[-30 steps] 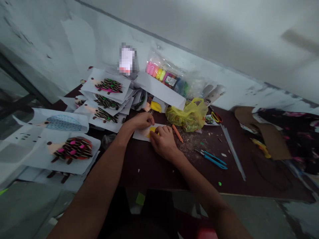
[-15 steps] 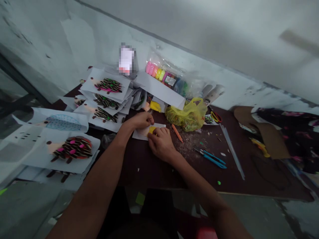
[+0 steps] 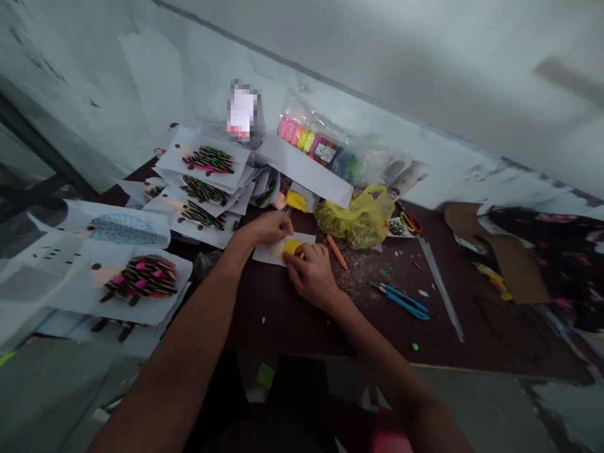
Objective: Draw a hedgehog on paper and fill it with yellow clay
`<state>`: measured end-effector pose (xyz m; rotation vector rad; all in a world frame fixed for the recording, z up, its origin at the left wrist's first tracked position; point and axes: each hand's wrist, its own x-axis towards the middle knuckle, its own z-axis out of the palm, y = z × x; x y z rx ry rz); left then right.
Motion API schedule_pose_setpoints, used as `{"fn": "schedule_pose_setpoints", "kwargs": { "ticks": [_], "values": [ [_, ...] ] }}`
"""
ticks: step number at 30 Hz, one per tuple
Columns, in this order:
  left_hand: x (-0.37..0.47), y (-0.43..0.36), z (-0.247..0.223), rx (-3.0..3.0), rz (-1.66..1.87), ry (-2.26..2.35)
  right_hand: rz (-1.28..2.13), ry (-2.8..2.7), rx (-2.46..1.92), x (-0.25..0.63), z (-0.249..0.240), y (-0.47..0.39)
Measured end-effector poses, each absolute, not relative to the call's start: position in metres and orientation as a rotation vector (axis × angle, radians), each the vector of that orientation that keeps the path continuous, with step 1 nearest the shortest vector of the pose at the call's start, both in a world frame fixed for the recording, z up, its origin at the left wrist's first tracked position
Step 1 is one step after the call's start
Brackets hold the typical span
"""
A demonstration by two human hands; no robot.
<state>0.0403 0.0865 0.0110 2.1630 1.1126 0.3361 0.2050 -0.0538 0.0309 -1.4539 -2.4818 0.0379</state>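
Observation:
A small white sheet of paper (image 3: 269, 255) lies on the dark table in front of me, bearing a pale peach patch and a flat yellow patch that looks like soft clay (image 3: 291, 246). My right hand (image 3: 312, 274) rests at the right of the sheet, fingers apart and slightly bent, fingertips against the yellow clay's edge. My left hand (image 3: 274, 228) is at the sheet's upper left, its fingers curled in. Whatever those fingers may hold is hidden. Just above the sheet, a bigger yellow clay lump (image 3: 296, 201) sits beside a peach one.
Left, papers with clay hedgehogs (image 3: 207, 160) are stacked. Behind stand a blurred bright screen (image 3: 242, 112) and a bag of coloured clay (image 3: 306, 139). Right are a yellow plastic bag (image 3: 353, 220), an orange stick (image 3: 336, 251), blue thread snips (image 3: 404, 301), scissors (image 3: 409, 222) and clear sticks (image 3: 441, 286).
My right hand has drawn back slightly right and down, showing more of the yellow clay. My left hand stays by the sheet. The whole view has shifted a little.

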Motion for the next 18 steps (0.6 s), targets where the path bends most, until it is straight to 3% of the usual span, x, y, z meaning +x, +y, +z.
{"fn": "schedule_pose_setpoints", "kwargs": {
  "ticks": [18],
  "values": [
    [0.0399,0.0855,0.0125,2.162,0.343,1.092,0.094,-2.42,-1.382,0.2053,0.0292,-0.0525]
  ]
}}
